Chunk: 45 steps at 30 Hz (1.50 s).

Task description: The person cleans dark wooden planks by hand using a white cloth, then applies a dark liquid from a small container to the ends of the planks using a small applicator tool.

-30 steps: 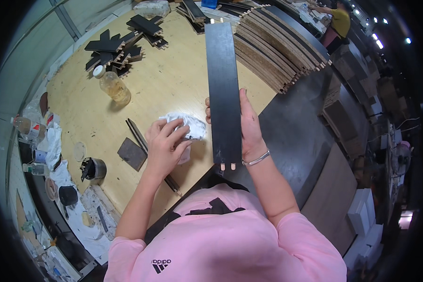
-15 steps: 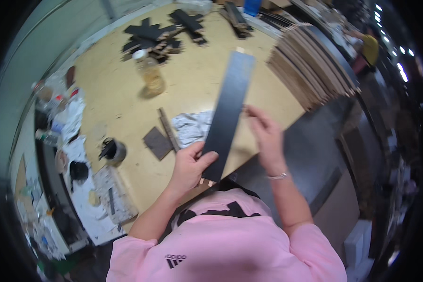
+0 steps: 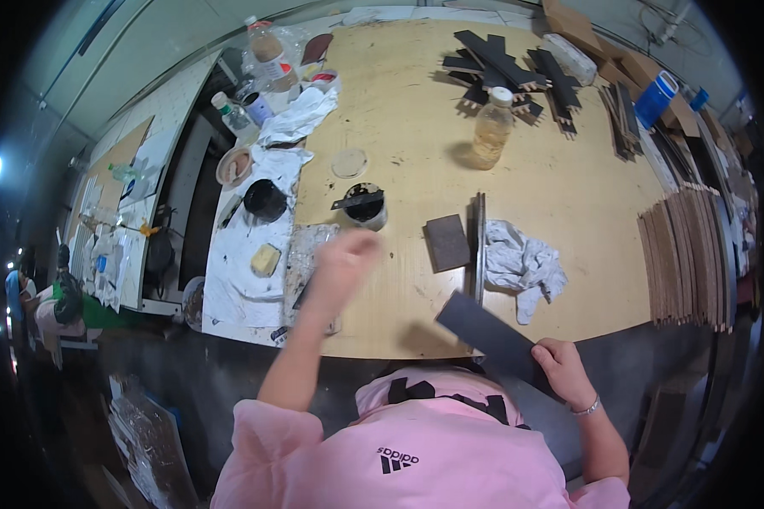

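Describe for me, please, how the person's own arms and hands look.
Short pink sleeves leave the forearms bare. The right hand is ungloved, with a silvery bracelet at its wrist. The left hand is ungloved too, but blur hides its finer details.

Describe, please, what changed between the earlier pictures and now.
The left hand, which held the black board half a second ago, has let go and moved left, near the pot. The right hand now grips the board, which has shifted toward the near edge of the table and slants the other way. The view has turned left. The white cloth and bottle stay on the table.
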Each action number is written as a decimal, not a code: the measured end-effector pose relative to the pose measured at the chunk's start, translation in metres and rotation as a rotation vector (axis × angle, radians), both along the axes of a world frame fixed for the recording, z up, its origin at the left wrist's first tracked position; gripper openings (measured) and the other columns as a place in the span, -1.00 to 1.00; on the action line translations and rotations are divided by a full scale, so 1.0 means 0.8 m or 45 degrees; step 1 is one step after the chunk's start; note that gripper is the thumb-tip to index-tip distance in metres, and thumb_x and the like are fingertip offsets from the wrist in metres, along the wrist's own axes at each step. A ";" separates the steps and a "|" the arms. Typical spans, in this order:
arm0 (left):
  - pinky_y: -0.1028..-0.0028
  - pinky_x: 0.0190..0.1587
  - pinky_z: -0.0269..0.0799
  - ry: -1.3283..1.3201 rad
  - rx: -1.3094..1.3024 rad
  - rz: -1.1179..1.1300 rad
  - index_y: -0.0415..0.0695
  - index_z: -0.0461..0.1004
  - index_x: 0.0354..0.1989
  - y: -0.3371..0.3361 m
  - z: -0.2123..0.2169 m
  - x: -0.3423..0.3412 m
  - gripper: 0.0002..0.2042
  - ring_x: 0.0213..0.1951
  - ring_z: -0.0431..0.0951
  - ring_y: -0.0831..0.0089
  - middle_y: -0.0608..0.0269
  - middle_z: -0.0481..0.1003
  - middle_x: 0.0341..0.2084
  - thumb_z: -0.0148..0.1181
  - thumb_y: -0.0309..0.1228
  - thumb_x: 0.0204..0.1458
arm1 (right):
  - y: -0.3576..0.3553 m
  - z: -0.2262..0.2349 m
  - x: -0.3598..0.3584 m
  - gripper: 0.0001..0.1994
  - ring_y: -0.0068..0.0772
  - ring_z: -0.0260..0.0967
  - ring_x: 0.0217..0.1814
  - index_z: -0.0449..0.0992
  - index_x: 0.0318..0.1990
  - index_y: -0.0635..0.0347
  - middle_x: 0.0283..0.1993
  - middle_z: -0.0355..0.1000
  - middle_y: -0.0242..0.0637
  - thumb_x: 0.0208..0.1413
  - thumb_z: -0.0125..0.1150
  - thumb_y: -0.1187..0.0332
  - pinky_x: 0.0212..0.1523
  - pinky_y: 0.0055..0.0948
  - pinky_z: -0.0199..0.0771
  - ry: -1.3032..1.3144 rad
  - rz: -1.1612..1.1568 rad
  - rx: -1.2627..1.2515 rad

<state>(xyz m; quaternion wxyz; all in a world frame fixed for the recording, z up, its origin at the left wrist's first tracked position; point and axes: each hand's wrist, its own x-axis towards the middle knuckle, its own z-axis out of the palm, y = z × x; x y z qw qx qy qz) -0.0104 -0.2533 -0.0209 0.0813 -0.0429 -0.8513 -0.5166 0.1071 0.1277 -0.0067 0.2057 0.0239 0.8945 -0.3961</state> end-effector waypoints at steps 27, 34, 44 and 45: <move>0.32 -0.20 0.38 0.683 -0.006 -0.385 -0.17 0.45 -0.12 0.149 0.026 0.037 -0.52 -0.24 0.45 0.20 0.07 0.42 -0.25 0.46 -0.52 -0.31 | -0.041 0.038 0.012 -0.67 -0.63 0.11 -0.48 0.45 -0.35 0.44 -0.57 0.26 -0.38 0.32 0.02 0.27 -0.46 -0.47 0.23 0.074 -0.502 -0.449; 0.26 -0.25 0.41 0.613 0.063 -0.646 -0.17 0.48 -0.16 0.181 0.032 0.048 -0.55 -0.27 0.45 0.17 0.05 0.42 -0.28 0.46 -0.50 -0.34 | -0.013 0.019 0.017 -0.66 -0.66 0.16 -0.46 0.48 -0.33 0.45 -0.54 0.32 -0.42 0.32 0.02 0.27 -0.43 -0.50 0.27 0.088 -0.643 -0.509; 0.26 -0.22 0.44 0.511 0.085 -1.332 -0.17 0.57 -0.15 0.220 0.022 0.096 -0.62 -0.24 0.48 0.12 0.05 0.47 -0.22 0.38 -0.47 -0.25 | 0.013 0.026 -0.015 -0.69 -0.72 0.28 -0.45 0.56 -0.25 0.42 -0.44 0.45 -0.44 0.33 0.06 0.28 -0.43 -0.60 0.33 0.081 -0.840 -0.801; 0.26 -0.21 0.44 0.501 0.098 -1.334 -0.16 0.57 -0.15 0.219 0.026 0.100 -0.63 -0.23 0.48 0.12 0.05 0.48 -0.20 0.37 -0.48 -0.24 | 0.016 0.028 -0.018 -0.69 -0.72 0.28 -0.45 0.56 -0.25 0.42 -0.44 0.45 -0.44 0.33 0.06 0.28 -0.43 -0.60 0.33 0.082 -0.858 -0.798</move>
